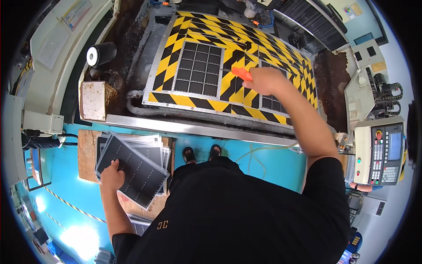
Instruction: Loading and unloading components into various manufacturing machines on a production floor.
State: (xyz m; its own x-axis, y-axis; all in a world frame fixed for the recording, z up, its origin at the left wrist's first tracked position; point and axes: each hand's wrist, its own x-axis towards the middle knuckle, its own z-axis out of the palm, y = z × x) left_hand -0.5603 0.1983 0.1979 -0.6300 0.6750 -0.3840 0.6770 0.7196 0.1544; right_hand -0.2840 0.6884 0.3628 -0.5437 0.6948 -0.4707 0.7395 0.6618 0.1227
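Note:
My right hand [269,81] is closed around an orange air gun [241,73], raised over the machine bed and pointing left. Below its nozzle lies the yellow-and-black striped bed surface [239,90]. On the left of the bed rests a dark panel divided into a grid [198,69]. A second gridded panel [271,104] lies on the right, partly covered by my hand and forearm. Down at the left, my left hand [113,176] grips the edge of a dark rectangular sheet [140,174] with pale borders, held tilted above a stack of similar sheets [151,141].
A wooden board [88,154] is under the stack. The machine's metal front edge [184,126] runs between me and the bed. At right stands a control panel [382,152] with keys and a screen. A pale hose [252,152] lies on the blue floor.

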